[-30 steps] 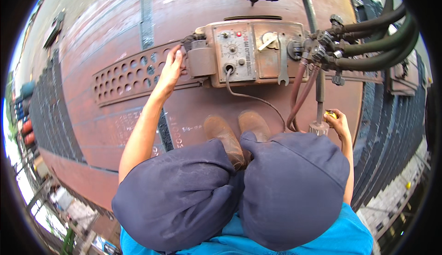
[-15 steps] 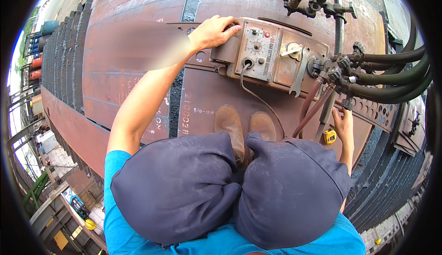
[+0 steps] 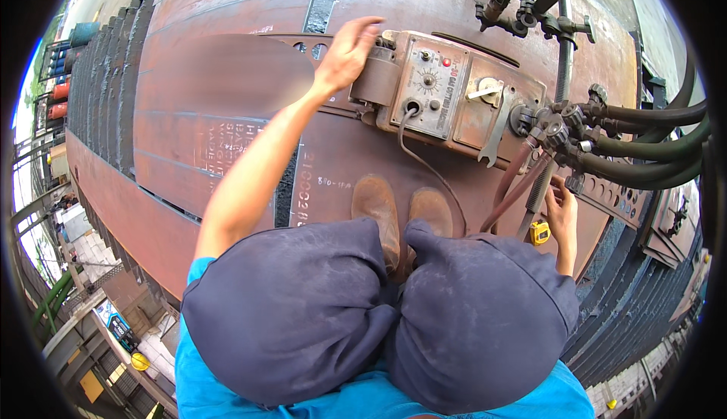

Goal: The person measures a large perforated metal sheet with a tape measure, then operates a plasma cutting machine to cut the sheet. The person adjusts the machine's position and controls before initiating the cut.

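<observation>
A portable gas cutting machine (image 3: 443, 93), a worn metal box with a dial, a switch and a white lever, rests on a perforated track (image 3: 333, 101). My left hand (image 3: 350, 54) is at the machine's left end, its fingers stretched out over the top edge and holding nothing. My right hand (image 3: 561, 211) is low beside the right end, below the hose valves (image 3: 556, 127). Its fingers curl at the track's edge near a black knob (image 3: 574, 184); what they grip is hidden. A yellow tape measure (image 3: 539, 233) lies just left of that hand. A wrench (image 3: 494, 143) lies on the machine's front.
Thick dark hoses (image 3: 644, 116) run off right from the valves. A torch holder (image 3: 526, 10) stands behind on a toothed bar. A cable (image 3: 432, 161) loops near my boots (image 3: 375, 207). Large rusty steel plates (image 3: 227, 93) spread underneath, with cut strips (image 3: 628, 298) stacked right.
My left hand has lifted its fingers from the machine's left end and straightened them. The right hand has stayed near the track, shifting slightly. The view has moved a little.
</observation>
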Demonstrator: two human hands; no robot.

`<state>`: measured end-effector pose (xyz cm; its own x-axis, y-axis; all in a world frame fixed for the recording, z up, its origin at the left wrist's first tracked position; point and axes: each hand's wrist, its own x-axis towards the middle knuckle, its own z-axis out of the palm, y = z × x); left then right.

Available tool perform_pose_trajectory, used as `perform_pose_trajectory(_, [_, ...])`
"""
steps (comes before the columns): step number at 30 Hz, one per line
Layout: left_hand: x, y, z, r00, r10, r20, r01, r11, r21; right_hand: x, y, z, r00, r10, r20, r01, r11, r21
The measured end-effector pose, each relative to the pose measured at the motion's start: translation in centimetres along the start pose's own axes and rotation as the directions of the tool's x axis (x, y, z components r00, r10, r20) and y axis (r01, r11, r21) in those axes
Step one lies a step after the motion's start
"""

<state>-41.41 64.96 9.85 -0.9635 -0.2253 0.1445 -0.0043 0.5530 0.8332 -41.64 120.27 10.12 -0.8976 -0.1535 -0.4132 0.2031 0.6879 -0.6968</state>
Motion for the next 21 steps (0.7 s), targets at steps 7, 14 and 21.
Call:
perform_pose_trajectory(7, [-12.1, 2.9, 2.3, 0.575, -0.816, -0.060, 0.615, 0.479, -0.626, 2.1, 1.8, -1.3, 0.967, -0.165, -0.194, 0.179, 0.982, 0.057])
perform_pose_trajectory(14, [-13.5, 5.2, 2.0, 0.568, -0.821, -0.059, 0.693, 0.516, -0.503, 6.9, 2.4, -2.1, 0.962, -0.165, -0.217, 0.209, 0.957, 0.201])
perform_pose_trajectory(21, [-11.7, 6.3, 3.5, 0.582, -0.813, 0.030, 0.668, 0.456, -0.588, 7.3, 1.1, -3.0, 0.950, -0.227, -0.215, 0.284, 0.913, 0.292])
